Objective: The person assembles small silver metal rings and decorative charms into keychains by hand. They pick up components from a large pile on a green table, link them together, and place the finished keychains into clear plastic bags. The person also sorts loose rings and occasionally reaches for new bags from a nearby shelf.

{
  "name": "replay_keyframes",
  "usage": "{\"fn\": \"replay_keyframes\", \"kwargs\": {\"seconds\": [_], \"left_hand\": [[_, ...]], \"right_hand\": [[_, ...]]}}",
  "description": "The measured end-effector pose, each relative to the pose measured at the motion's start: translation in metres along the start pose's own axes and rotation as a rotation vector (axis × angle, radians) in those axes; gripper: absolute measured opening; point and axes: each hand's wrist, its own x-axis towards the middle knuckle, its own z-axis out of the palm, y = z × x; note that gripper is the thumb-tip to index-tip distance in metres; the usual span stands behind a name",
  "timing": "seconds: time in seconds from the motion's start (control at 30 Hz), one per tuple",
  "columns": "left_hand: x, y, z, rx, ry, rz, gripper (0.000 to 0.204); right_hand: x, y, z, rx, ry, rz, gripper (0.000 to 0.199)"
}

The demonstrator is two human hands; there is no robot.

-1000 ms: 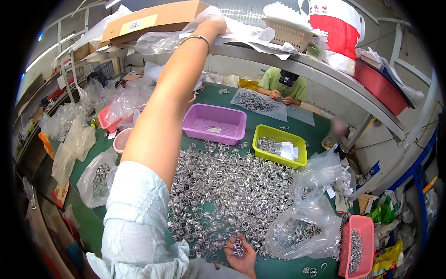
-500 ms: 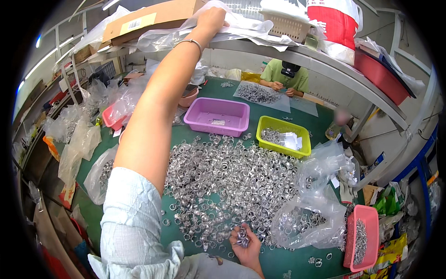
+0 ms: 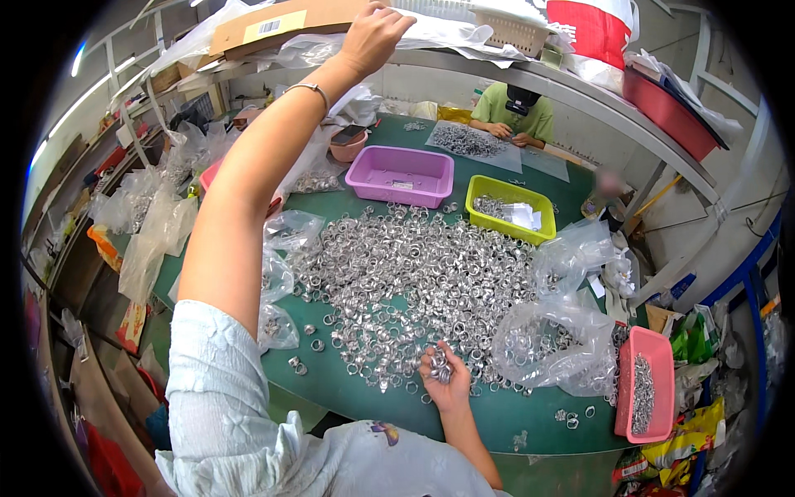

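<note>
My left hand (image 3: 374, 37) is raised high to the shelf, fingers pinched together beside white plastic sheeting (image 3: 447, 35). Whether anything thin is between those fingertips I cannot make out. Low in the middle, my right hand (image 3: 447, 389) is cupped around several silver metal rings (image 3: 440, 366), palm up. It is at the near edge of a wide heap of similar rings (image 3: 431, 273) spread over the green table (image 3: 356, 414). A clear plastic bag (image 3: 546, 348) with rings in it lies to the right of that hand.
Behind the heap stand a purple tub (image 3: 400, 178) and a yellow-green tub (image 3: 512, 207). A pink tub (image 3: 646, 385) of small silver pieces sits at the right edge. The shelf (image 3: 580, 91) holds a cardboard box (image 3: 290, 29). Across the table works another person (image 3: 517, 116).
My left hand has come off the plastic sheeting, its fingers now pinched at the shelf edge. My right hand still holds its rings. The whole view has shifted slightly.
</note>
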Motion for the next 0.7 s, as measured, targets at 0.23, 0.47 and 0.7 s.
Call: {"fn": "replay_keyframes", "kwargs": {"seconds": [0.23,0.47,0.7], "left_hand": [[-0.014,0.043,-0.056,-0.023,0.466,0.048,0.017],[-0.05,0.086,-0.109,-0.352,0.511,-0.096,0.008],[-0.148,0.22,-0.147,-0.66,0.004,-0.088,0.017]], "right_hand": [[0.001,-0.002,0.002,-0.037,0.03,-0.009,0.023],[0.0,-0.005,0.011,-0.046,-0.029,0.017,0.02],[-0.014,0.009,0.042,-0.012,-0.1,0.036,0.02]]}}
